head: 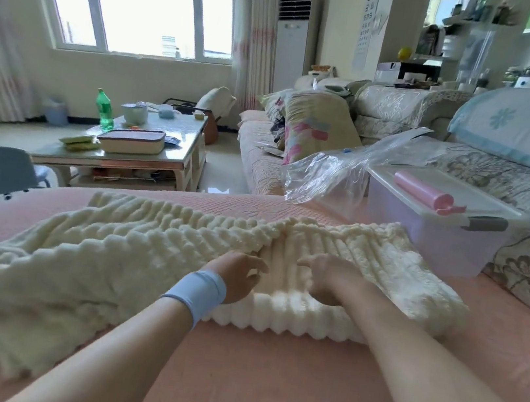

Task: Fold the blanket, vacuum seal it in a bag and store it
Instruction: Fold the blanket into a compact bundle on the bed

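The cream blanket (132,250) lies spread on the pink cover (265,373), its far corner just beside the clear storage box (423,235). The end nearer the box is already doubled into a thick pad, and the rest trails away from the box in a single, rumpled layer. Both hands are on the doubled part. The right hand (331,279) lies open with its fingers sunk into the pile. The left hand (238,277) has its fingers bent at the fold's edge, though I cannot tell whether they pinch it. It looks plush, limp and light, so it should sag and slide if lifted from the middle. I would grip the two loose corners farthest from the box and carry them over. The clear bag (326,175) lies crumpled against the box's far side.
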Demonstrator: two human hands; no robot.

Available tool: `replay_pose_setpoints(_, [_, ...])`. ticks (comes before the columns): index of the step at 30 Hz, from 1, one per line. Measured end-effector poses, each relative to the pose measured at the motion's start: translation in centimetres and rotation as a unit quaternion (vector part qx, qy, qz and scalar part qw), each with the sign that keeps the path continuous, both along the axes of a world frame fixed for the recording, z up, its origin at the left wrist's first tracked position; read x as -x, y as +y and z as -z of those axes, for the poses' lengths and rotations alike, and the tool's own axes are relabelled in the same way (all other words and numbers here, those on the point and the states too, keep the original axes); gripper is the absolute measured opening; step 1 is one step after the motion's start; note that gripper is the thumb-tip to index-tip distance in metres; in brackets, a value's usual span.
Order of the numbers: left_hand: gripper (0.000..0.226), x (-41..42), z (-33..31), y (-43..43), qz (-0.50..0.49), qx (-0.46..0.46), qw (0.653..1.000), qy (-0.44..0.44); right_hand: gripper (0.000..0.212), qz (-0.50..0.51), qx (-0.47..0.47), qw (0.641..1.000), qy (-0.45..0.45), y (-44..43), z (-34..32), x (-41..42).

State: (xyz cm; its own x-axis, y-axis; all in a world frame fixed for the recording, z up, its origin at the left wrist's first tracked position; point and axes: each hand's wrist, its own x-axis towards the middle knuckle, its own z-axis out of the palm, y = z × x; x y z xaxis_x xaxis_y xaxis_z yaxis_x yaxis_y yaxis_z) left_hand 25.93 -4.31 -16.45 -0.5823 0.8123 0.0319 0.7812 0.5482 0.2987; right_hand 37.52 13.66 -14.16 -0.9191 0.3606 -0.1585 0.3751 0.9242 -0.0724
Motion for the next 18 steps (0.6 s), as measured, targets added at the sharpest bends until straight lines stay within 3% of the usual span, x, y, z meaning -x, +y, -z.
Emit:
replay_pose_setpoints(5, [0.022,4.8,-0.9,-9.9,-0.135,-0.04,0.988,0.065,0.053,-0.152,0.002,0.983,0.105,-8.9,0.3,6.5])
replay_pose_setpoints(9, [0.022,7.7,0.2,-17.9,-0.209,0.016,0.975,0.076,0.066,-0.296,-0.027,0.948,0.111,-16.3,1.6,10.5])
replay_pose_setpoints(11, [0.028,8.7,0.8,-21.5,-0.219,0.021,0.975,0.036,0.081,-0.333,-0.05,0.938,0.078,-19.3,2.8,12.6])
replay_pose_setpoints(14, [0.074,9.4,1.1,-24.8,-0.186,0.072,0.979,-0.037,0.097,-0.312,-0.103,0.944,0.029,-21.9,5.2,15.2])
replay_pose_setpoints(18, [0.14,9.2,2.1,-26.6,-0.155,0.231,0.96,0.035,0.08,-0.267,-0.127,0.952,0.082,-23.1,6.7,17.2])
